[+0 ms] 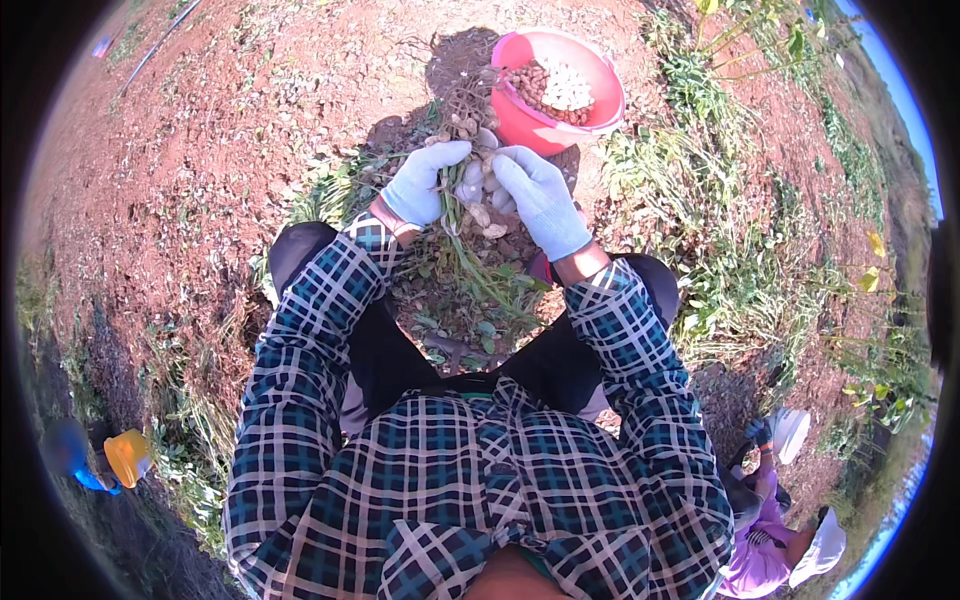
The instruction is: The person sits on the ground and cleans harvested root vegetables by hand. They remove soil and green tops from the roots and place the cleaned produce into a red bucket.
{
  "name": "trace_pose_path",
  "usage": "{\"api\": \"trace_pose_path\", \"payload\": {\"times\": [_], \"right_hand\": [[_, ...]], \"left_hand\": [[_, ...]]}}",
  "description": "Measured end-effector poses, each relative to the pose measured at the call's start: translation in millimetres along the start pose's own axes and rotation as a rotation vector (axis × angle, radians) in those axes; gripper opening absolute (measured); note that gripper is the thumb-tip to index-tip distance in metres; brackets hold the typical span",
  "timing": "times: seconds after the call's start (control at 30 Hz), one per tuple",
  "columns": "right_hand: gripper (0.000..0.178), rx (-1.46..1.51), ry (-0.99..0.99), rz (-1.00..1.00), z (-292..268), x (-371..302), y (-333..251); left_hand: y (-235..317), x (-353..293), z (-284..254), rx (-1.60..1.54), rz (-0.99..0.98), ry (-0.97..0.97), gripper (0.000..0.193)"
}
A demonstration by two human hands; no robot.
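Note:
In white work gloves, both my hands meet in front of my knees on a bunch of uprooted peanut plants [463, 118]. My left hand [424, 184] is closed round the stems, thumb toward the pods. Close beside it, my right hand [538, 196] has its fingers curled in on peanut pods [480, 214] hanging from the bunch. Roots stick up beyond my hands, and green stems trail down between my legs. Just past my right hand stands a pink bucket [548, 137], tilted toward me, with a heap of loose peanuts [552, 88] in it.
Reddish soil [230, 130] strewn with dry leaves surrounds me. Cut peanut plants [690, 220] lie in a row on the right. At lower right a person in purple [765, 545] crouches by a white bucket [790, 434]. A yellow bucket [127, 458] is near another person at far left.

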State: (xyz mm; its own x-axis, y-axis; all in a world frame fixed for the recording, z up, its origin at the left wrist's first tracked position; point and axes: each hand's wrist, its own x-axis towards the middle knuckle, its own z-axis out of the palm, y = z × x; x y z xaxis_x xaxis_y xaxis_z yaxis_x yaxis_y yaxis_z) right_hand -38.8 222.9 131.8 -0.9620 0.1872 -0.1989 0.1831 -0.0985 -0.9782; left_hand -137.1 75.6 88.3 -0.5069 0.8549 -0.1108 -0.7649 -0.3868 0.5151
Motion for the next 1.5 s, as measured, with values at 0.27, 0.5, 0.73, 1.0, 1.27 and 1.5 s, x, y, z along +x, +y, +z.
{"api": "trace_pose_path", "payload": {"times": [0.27, 0.5, 0.73, 1.0, 1.27, 1.5], "right_hand": [[0.033, 0.278, 0.023, -0.082, 8.4, 20.5, 33.0], [0.032, -0.062, 0.136, -0.26, 15.8, 21.4, 10.4], [0.026, -0.042, 0.083, -0.235, 11.0, 15.8, -10.5], [0.032, 0.809, -0.305, 0.218, 7.1, 23.3, -0.2], [0.034, 1.046, -0.734, 0.098, 8.3, 27.5, 3.5], [0.023, -0.528, -0.154, -0.431, 16.1, 30.7, 12.7]], "left_hand": [[10.2, -6.7, 22.8, -0.135, 0.017, -0.082, 0.026], [12.3, -1.8, 26.2, -0.116, -0.025, 0.101, 0.018], [13.9, -1.4, 30.3, 0.029, 0.103, 0.158, 0.024], [16.4, -17.2, 29.4, -0.124, 0.132, -0.148, 0.037], [20.6, -17.4, 36.1, -0.023, 0.197, 0.051, 0.026], [6.9, 29.5, -17.7, 0.591, 0.428, 0.658, 0.017]]}}
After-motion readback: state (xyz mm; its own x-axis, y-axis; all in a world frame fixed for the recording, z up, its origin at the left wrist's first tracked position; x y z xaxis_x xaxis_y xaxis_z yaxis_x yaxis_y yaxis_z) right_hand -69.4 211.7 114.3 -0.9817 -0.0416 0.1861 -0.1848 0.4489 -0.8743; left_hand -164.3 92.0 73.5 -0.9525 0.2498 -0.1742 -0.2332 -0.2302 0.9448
